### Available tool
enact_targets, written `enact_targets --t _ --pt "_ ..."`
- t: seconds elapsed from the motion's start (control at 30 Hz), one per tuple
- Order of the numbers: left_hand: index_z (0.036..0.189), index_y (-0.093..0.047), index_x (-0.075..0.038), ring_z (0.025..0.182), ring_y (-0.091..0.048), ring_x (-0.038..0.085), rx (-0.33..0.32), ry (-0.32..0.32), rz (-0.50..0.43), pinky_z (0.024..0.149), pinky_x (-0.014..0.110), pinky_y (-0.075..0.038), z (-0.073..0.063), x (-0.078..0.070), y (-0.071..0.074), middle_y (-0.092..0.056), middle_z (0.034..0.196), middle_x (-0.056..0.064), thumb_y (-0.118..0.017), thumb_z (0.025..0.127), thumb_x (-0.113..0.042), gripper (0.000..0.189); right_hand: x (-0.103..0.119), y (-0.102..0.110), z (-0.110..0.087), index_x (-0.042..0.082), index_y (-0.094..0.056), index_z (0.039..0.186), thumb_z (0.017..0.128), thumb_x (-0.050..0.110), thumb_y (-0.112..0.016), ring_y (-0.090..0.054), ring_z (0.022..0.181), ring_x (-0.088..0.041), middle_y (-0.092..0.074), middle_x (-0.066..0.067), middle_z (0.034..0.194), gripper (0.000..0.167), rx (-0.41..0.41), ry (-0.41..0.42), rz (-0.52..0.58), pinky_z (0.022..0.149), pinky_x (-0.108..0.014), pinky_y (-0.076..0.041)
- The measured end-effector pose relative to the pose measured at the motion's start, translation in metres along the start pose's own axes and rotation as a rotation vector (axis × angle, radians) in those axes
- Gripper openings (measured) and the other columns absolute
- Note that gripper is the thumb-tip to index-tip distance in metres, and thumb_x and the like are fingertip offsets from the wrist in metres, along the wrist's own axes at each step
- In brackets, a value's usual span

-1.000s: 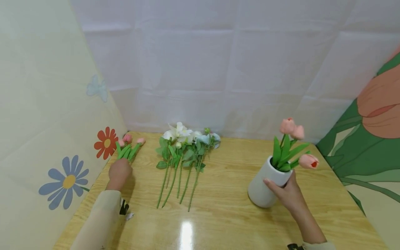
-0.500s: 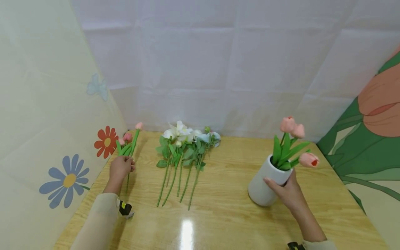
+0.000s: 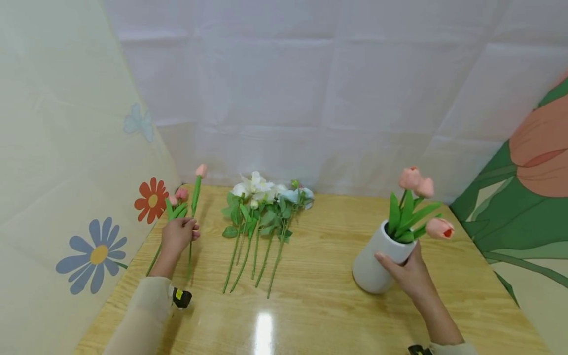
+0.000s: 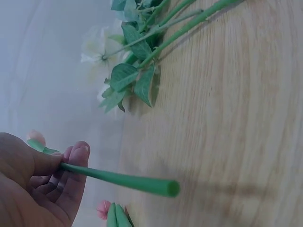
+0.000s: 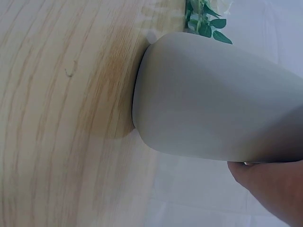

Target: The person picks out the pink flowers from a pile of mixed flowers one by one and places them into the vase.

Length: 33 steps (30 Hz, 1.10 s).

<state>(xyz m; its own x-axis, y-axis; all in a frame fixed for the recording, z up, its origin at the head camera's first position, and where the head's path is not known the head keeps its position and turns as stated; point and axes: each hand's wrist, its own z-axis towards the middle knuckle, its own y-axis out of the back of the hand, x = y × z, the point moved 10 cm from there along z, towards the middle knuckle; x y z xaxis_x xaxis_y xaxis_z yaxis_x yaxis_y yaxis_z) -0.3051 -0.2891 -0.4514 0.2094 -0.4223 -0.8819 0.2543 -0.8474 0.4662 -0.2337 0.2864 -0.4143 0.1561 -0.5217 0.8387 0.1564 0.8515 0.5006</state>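
My left hand (image 3: 177,235) pinches the green stem of a pink tulip (image 3: 201,171) between thumb and fingers. The bloom points up and away, and in the left wrist view the cut end of the stem (image 4: 142,183) sticks out toward the camera. Beside and partly behind that hand lie more pink tulips (image 3: 181,194), their stems partly hidden. At the right, my right hand (image 3: 410,273) grips the white vase (image 3: 377,264) near its rim, thumb across the front. The vase leans a little to the right and holds several pink tulips (image 3: 410,178) with green leaves.
Mid-table lies a row of white flowers (image 3: 256,187) and pale blue flowers (image 3: 290,196), their long green stems pointing toward me. A pale cloth (image 3: 266,98) hangs behind the wooden table (image 3: 310,305). Printed flower panels (image 3: 98,255) flank it on both sides.
My left hand has drawn one tulip up out of the left bunch and shifted slightly right with it; its stem now stands apart from the others. The right hand and vase stay put.
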Motion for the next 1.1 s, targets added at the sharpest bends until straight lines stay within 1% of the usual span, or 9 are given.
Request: enact_targets --t 0.07,0.17,0.3,0.4,0.6,0.73,0.93,1.0,1.1 --pt "0.129 -0.059 0.014 0.067 -0.067 0.003 0.001 -0.002 -0.005 0.07 0.028 -0.062 -0.002 -0.003 -0.001 -0.07 0.112 0.029 -0.049 0.107 -0.013 0.036 0.001 0.0 0.0 0.007 -0.011 0.156 0.094 0.014 -0.073 -0.047 0.103 0.008 -0.047 -0.014 0.134 0.089 -0.009 0.004 0.001 0.082 -0.008 -0.041" --pt "0.128 -0.06 0.013 0.067 -0.067 0.003 -0.002 -0.014 -0.015 0.07 0.028 -0.062 -0.005 -0.008 -0.002 -0.07 0.111 0.028 -0.05 0.107 -0.014 0.036 0.0 0.001 0.0 0.006 -0.012 0.156 0.093 0.012 -0.074 -0.047 0.103 0.009 -0.047 -0.014 0.133 0.088 -0.015 -0.002 0.009 0.082 -0.007 -0.041" --pt "0.128 -0.059 0.014 0.067 -0.067 0.002 0.001 -0.029 -0.047 0.067 0.023 -0.06 -0.006 -0.012 -0.005 -0.069 0.113 0.03 -0.049 0.107 -0.013 0.035 -0.001 0.0 0.0 0.007 -0.01 0.156 0.093 0.013 -0.073 -0.046 0.103 0.009 -0.046 -0.014 0.135 0.089 -0.009 -0.015 0.004 0.081 -0.007 -0.041" --pt "0.128 -0.059 0.014 0.067 -0.067 0.002 0.002 -0.041 -0.061 0.067 0.023 -0.06 -0.008 -0.016 -0.007 -0.068 0.113 0.031 -0.049 0.107 -0.013 0.035 -0.001 0.0 0.0 0.007 -0.011 0.156 0.094 0.014 -0.073 -0.047 0.103 0.008 -0.046 -0.014 0.135 0.089 -0.008 -0.02 0.007 0.082 -0.008 -0.041" --pt "0.13 -0.059 0.014 0.069 -0.069 0.004 0.007 -0.055 -0.071 0.066 0.022 -0.06 -0.013 -0.024 -0.011 -0.068 0.114 0.032 -0.05 0.107 -0.013 0.036 -0.001 -0.001 0.0 0.008 -0.009 0.156 0.095 0.015 -0.072 -0.047 0.104 0.009 -0.045 -0.013 0.135 0.089 0.002 -0.018 0.01 0.082 -0.008 -0.041" --pt "0.131 -0.058 0.013 0.07 -0.069 0.005 0.009 -0.067 -0.074 0.066 0.021 -0.06 -0.016 -0.03 -0.013 -0.069 0.113 0.03 -0.05 0.107 -0.013 0.036 -0.001 0.0 0.0 0.007 -0.01 0.156 0.094 0.013 -0.073 -0.047 0.103 0.009 -0.046 -0.014 0.135 0.089 -0.006 -0.016 0.009 0.082 -0.007 -0.041" --pt "0.131 -0.059 0.011 0.071 -0.07 0.006 0.004 -0.096 -0.047 0.07 0.027 -0.062 -0.019 -0.038 -0.014 -0.071 0.11 0.026 -0.052 0.107 -0.015 0.037 0.0 0.0 0.0 0.007 -0.01 0.156 0.094 0.014 -0.073 -0.047 0.103 0.008 -0.046 -0.014 0.134 0.088 -0.005 -0.01 0.009 0.082 -0.007 -0.041" --pt "0.131 -0.059 0.011 0.07 -0.07 0.005 0.002 -0.099 -0.046 0.072 0.03 -0.062 -0.02 -0.041 -0.014 -0.071 0.111 0.026 -0.052 0.107 -0.016 0.037 0.0 -0.001 -0.001 0.008 -0.01 0.156 0.094 0.014 -0.073 -0.048 0.103 0.008 -0.046 -0.013 0.133 0.088 -0.006 -0.005 0.014 0.082 -0.008 -0.041" --pt "0.131 -0.059 0.011 0.07 -0.069 0.004 -0.001 -0.1 -0.054 0.072 0.03 -0.062 -0.022 -0.044 -0.014 -0.07 0.111 0.026 -0.052 0.107 -0.017 0.037 0.001 -0.001 -0.001 0.008 -0.011 0.155 0.094 0.014 -0.073 -0.049 0.103 0.008 -0.047 -0.012 0.132 0.087 -0.011 0.006 0.012 0.082 -0.007 -0.042"
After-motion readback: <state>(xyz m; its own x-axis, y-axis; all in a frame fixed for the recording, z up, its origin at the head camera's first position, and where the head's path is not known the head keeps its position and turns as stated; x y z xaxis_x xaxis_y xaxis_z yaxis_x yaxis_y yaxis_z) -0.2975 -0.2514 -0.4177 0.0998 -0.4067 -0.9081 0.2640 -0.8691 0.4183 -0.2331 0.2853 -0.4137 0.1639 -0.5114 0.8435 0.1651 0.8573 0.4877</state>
